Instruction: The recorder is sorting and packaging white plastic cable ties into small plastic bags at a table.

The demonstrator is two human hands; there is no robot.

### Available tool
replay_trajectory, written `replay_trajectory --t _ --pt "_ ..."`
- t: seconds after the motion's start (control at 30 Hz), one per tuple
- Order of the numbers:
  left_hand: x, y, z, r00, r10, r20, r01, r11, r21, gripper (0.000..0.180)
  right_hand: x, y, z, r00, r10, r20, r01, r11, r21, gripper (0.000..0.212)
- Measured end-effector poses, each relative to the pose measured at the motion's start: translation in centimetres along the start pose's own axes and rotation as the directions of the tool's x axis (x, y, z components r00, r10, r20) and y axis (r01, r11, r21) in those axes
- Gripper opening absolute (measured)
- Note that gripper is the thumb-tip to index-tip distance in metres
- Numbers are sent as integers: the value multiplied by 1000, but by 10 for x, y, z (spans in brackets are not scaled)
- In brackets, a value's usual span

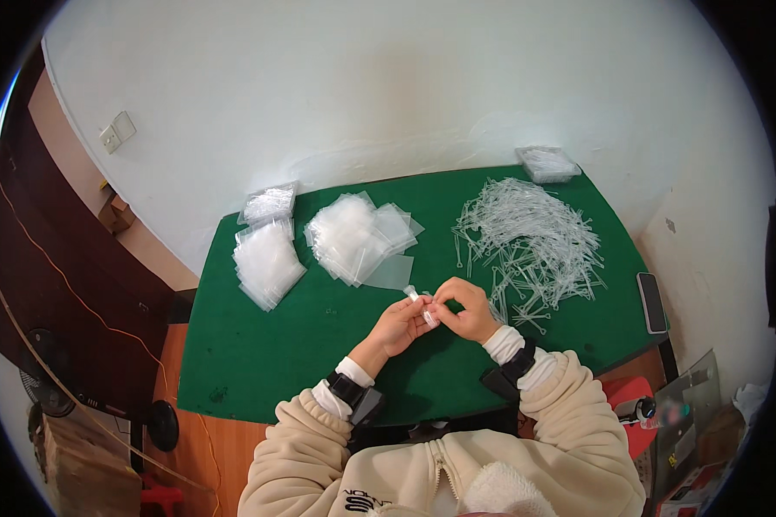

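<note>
In front of me, over the green table [328, 345], my left hand [397, 326] is closed around a small bundle of clear plastic sticks [411, 293], its upper end poking out past the fingers. My right hand [466, 310] meets it from the right, thumb and fingertips pinched together at the bundle's near side. What the right fingertips hold is hidden. A large loose pile of clear plastic sticks with small looped ends [535, 241] spreads just beyond my right hand. Clear plastic bags [345, 237] lie in a fanned heap beyond my left hand.
A second stack of clear bags [267, 267] lies farther left, with a filled clear pack [267, 203] behind it. Another filled pack [547, 164] sits at the back right. A phone [652, 303] rests at the right table edge. A wall [405, 103] stands behind the table.
</note>
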State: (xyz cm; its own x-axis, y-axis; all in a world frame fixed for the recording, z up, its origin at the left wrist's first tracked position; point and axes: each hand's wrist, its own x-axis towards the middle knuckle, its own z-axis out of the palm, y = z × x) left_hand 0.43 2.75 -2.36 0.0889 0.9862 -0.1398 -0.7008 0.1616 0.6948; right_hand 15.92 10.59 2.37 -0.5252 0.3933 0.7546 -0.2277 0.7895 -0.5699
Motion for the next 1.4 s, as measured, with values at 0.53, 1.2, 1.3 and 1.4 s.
replay_trajectory --t 0.53,1.2,1.3,1.4 --pt "3 -1 -2 988 135 -70 -142 985 -103 24 0 9 0 976 -110 189 152 962 -225 13" --pt "3 0 -5 963 235 -129 -219 967 128 20 -1 31 -14 967 34 253 50 947 -318 37" --pt "2 0 0 955 239 -173 -210 963 172 19 -7 47 -23 971 218 95 -129 819 -558 46" --pt "0 1 1 957 225 -185 -184 959 214 19 -13 53 -21 931 364 5 -246 640 -727 52"
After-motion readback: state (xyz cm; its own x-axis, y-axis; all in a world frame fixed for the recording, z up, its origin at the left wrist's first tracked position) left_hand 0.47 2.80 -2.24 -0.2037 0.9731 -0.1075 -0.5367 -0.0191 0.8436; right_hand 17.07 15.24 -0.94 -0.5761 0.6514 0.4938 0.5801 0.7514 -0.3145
